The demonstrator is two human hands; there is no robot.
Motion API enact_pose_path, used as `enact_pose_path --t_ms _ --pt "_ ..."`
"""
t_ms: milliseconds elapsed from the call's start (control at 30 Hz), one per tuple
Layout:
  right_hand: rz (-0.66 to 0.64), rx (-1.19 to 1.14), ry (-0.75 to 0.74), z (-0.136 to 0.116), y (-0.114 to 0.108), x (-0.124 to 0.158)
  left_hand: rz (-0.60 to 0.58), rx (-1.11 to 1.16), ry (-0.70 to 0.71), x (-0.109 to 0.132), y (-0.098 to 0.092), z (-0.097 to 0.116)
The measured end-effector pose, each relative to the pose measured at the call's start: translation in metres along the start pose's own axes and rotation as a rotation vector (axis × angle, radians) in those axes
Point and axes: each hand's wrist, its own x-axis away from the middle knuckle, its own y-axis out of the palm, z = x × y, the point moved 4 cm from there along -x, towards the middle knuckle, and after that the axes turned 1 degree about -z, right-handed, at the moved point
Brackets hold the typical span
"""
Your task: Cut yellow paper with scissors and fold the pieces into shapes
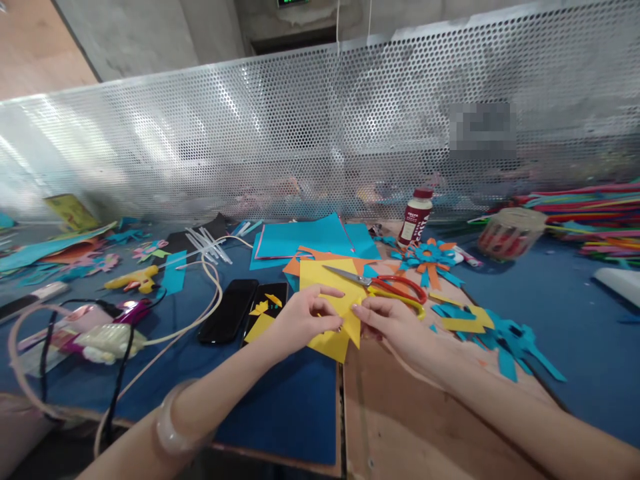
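Two hands work at the bench [295, 417]: the right hand [397, 323] pinches yellow paper [330, 348] at centre; whether the curled left hand [300, 313] grips any, I cannot tell. Scissors [407, 285] overlap the paper; two smartphones [229, 312] lie left, one bottle [416, 219] behind.

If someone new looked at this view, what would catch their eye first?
Probably the bright yellow paper between the left hand and right hand, at the centre. Just beyond the hands, red-handled scissors lie partly across the yellow. Farther right, a blue-and-orange paper flower stands out near the dark red bottle.
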Motion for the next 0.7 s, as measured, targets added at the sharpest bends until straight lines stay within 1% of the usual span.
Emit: enact_pose_path --t_ms 133,233,300,333,467,600,700 --pt "0.063 0.094 -0.039 0.0 -0.004 -0.005 -0.035 -0.05 0.046 -0.002 -0.004 -0.004" --pt "0.075 0.193 -0.091 -0.005 -0.006 -0.009 -0.051 -0.161 0.102 -0.006 -0.003 -0.001" --pt "0.062 0.272 -0.121 -0.01 -0.005 -0.011 -0.006 -0.256 0.169 -0.01 -0.002 0.005" --pt "0.053 0.311 -0.135 -0.013 -0.004 -0.012 0.037 -0.307 0.211 -0.012 -0.001 0.009" --pt "0.048 0.434 -0.194 -0.019 -0.003 -0.014 0.095 -0.33 0.236 -0.026 0.003 0.014" --pt "0.016 0.539 -0.192 -0.014 -0.008 -0.02 0.129 -0.35 0.251 -0.041 0.001 0.011" --pt "-0.034 0.62 -0.167 -0.008 -0.013 -0.027 0.194 -0.345 0.222 -0.05 -0.005 0.003"
